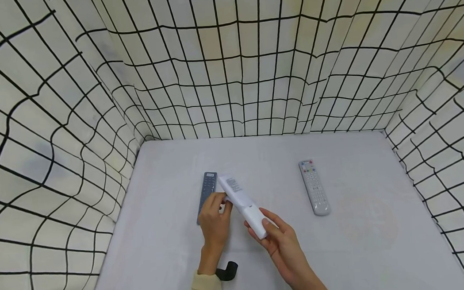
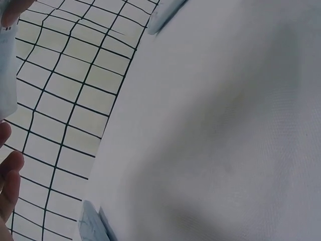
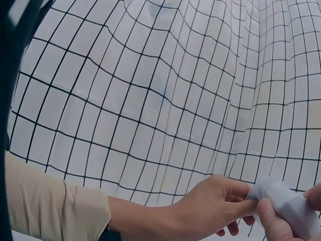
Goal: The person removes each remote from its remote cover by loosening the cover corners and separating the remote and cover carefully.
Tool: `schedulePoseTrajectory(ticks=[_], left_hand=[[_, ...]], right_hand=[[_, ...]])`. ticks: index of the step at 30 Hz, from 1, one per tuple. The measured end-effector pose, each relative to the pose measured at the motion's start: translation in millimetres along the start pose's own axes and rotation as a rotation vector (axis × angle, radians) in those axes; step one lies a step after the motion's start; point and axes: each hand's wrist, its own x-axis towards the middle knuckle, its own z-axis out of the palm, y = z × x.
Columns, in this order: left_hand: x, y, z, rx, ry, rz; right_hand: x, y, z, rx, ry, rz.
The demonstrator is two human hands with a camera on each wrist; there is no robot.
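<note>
Hands around long white remote

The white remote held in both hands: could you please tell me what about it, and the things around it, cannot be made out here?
- White remote, head view: its label print is too small to read; the right hand covers its near end.
- Dark remote, head view: the left hand hides its near end.
- Black object, head view: partly behind the left wrist, unidentifiable.
- Right wrist view: the frame edge crops the white remote.
</note>
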Motion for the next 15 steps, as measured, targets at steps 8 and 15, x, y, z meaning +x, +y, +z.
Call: schedulePoseTrajectory(ticks=[8,15], left_hand=[[6.6,2.2,-2.3,0.030,0.055,0.008],[10.4,4.8,-4.2,0.047,0.085,-0.002]], right_hand=[[-5,-3,4,-0.006,-0.002,-0.007],[-11,-5,7,-0.028,0.006,-0.011]])
